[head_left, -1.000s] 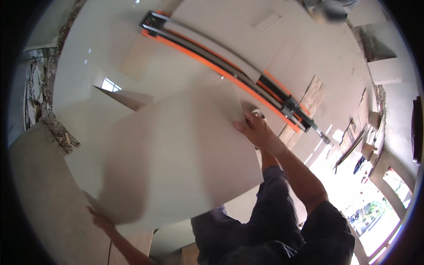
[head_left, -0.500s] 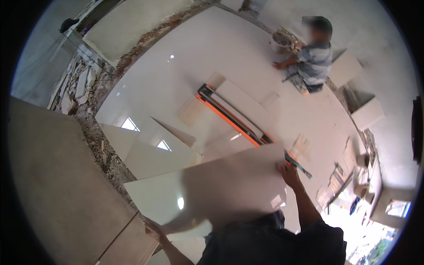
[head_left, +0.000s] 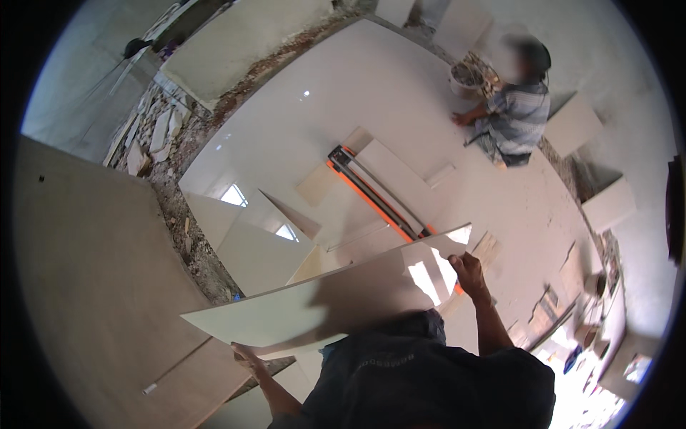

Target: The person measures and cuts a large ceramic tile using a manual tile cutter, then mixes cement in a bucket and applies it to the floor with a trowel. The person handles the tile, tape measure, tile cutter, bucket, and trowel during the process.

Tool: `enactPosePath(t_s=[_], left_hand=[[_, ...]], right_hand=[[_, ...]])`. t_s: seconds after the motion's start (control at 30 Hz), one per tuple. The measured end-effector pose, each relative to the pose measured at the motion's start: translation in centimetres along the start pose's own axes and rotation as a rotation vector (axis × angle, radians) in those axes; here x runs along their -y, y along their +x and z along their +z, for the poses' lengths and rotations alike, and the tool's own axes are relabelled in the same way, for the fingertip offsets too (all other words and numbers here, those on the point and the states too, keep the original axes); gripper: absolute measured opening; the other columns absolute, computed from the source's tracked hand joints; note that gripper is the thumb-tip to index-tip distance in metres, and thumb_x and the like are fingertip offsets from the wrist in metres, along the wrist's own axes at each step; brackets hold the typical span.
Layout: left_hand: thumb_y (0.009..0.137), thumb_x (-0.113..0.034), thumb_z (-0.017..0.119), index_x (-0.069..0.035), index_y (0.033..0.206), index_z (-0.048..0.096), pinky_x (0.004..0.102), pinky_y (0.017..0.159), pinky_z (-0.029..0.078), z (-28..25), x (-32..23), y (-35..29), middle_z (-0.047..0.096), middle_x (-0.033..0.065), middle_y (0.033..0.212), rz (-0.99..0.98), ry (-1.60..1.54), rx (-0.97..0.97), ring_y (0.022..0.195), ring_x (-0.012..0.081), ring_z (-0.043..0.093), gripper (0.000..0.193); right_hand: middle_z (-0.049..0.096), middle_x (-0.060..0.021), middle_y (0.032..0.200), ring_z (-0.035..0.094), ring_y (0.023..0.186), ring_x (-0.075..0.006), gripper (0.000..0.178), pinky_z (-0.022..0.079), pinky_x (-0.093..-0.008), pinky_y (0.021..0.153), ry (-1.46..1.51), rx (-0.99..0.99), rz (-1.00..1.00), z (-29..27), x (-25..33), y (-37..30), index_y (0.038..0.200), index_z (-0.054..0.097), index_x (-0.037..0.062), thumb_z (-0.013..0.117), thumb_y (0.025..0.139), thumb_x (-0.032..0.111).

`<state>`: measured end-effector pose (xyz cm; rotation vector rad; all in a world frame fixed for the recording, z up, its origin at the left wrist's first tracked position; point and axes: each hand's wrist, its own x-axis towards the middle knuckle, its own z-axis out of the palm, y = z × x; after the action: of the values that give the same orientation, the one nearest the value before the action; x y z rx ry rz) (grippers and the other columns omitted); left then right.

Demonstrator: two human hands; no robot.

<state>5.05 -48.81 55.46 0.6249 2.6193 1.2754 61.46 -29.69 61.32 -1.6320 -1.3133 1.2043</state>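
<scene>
Harsh daylight washed out the lower right. White glare and a dark shadow crossed the pale tile (head_left: 336, 297) below centre; bright reflections dotted the glossy floor (head_left: 343, 86) toward upper left. Fisheye distortion curved edges near the black corners; the co-worker's head (head_left: 529, 57) was blurred.

The tile (head_left: 261, 314) before you is creamy white at its left, brownish grey where shadow crosses its middle, and glaring white in patches toward its right. Your shirt (head_left: 443, 386) is near-black, with a small pale print. Ahead of you, the tile cutter (head_left: 371, 201) shows bright orange along its base, with black and grey rails. The glossy floor (head_left: 286, 136) is off-white, turning faintly pinkish toward your right. Your co-worker's shirt (head_left: 523, 111) is striped in bluish grey and white, and the bucket (head_left: 466, 90) nearby is pale grey. To your left, the rubble strip (head_left: 204, 250) mixes dull brown and grey.
</scene>
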Motion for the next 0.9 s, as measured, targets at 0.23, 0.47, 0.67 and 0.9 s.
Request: enactPosePath(t_s=[0.23,0.47,0.67,0.9], left_hand=[[0.094,-0.053,0.04,0.011,0.099,0.056,0.0379,0.068,0.044,4.3,-5.1,-3.8,0.061,0.0143,0.086,0.039,-0.129,0.085,0.077,0.0212,0.052,0.066],[0.086,-0.052,0.055,0.005,0.119,0.05,0.0354,0.087,0.041,6.5,-13.1,-3.3,0.057,0.0147,0.111,0.144,-0.206,0.395,0.102,0.0226,0.052,0.066],[0.075,-0.062,0.062,0.004,0.112,0.057,0.037,0.083,0.042,8.3,-21.7,0.3,0.063,0.0128,0.098,0.16,0.103,0.768,0.094,0.0226,0.056,0.076],[0.073,-0.04,0.073,0.003,0.092,0.061,0.0266,0.056,0.038,15.3,-24.6,7.2,0.052,-0.0011,0.072,0.008,0.125,0.699,0.062,0.0092,0.042,0.049]], right_hand=[[0.064,-0.0173,0.087,0.059,0.081,-0.0242,0.058,0.045,-0.0371,0.073,-0.108,-0.129,-0.071,-7.1,-2.0,1.4,0.101,0.06,-0.005,0.048,0.091,0.051],[0.056,-0.0042,0.076,0.044,0.068,-0.0136,0.061,0.036,-0.0295,0.06,-0.03,-0.204,-0.036,-8.9,-5.7,3.6,0.094,0.059,-0.0051,0.042,0.093,0.053],[0.06,-0.0125,0.093,0.051,0.086,-0.019,0.067,0.04,-0.0326,0.075,0.027,-0.218,0.107,-7.2,-7.5,9.1,0.107,0.058,-0.0075,0.043,0.092,0.056],[0.061,-0.0149,0.096,0.053,0.093,-0.0211,0.07,0.042,-0.0333,0.082,0.025,-0.248,0.237,-2.6,-5.8,20.5,0.107,0.059,-0.0083,0.044,0.09,0.058]])
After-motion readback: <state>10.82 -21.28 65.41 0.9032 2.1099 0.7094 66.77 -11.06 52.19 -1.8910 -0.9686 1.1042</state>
